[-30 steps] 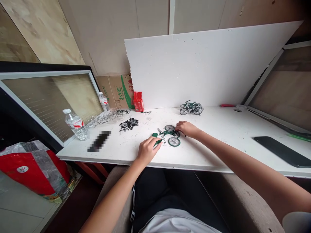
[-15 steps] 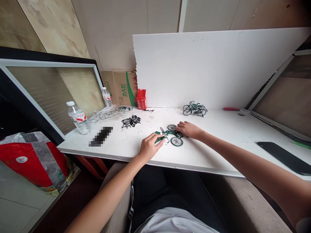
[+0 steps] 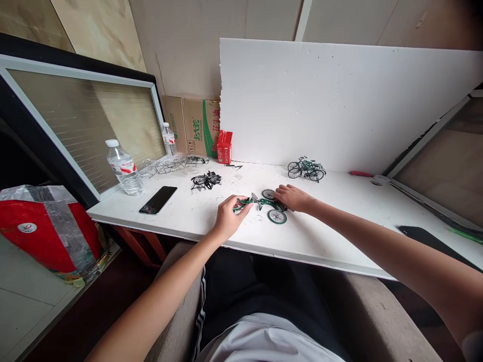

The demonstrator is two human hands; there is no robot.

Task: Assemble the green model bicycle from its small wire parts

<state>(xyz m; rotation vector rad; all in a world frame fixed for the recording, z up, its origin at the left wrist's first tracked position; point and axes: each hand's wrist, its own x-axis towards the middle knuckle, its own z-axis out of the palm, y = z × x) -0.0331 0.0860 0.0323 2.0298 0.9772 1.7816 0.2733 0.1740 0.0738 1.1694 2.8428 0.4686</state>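
Observation:
A green model bicycle (image 3: 277, 216) with black spoked wheels lies on the white table. My right hand (image 3: 292, 198) has its fingers closed on the bicycle's frame, covering part of it between the two wheels. On the left, my left hand (image 3: 229, 217) pinches a slim green two-armed piece (image 3: 241, 202) between thumb and fingers. That piece points at the bicycle's left end, where small silvery parts (image 3: 256, 199) sit. Whether it touches them, or what kind of piece it is, I cannot make out.
More assembled model bicycles (image 3: 306, 169) stand behind, by the white board (image 3: 302, 100). Black model parts (image 3: 206, 180), a phone (image 3: 158, 199), water bottles (image 3: 130, 176) and a red box (image 3: 225, 148) are on the left. Another dark phone (image 3: 433, 241) lies at right.
My view has shifted slightly. The green piece's arms look closer together in my left hand. My right hand stays on the bicycle.

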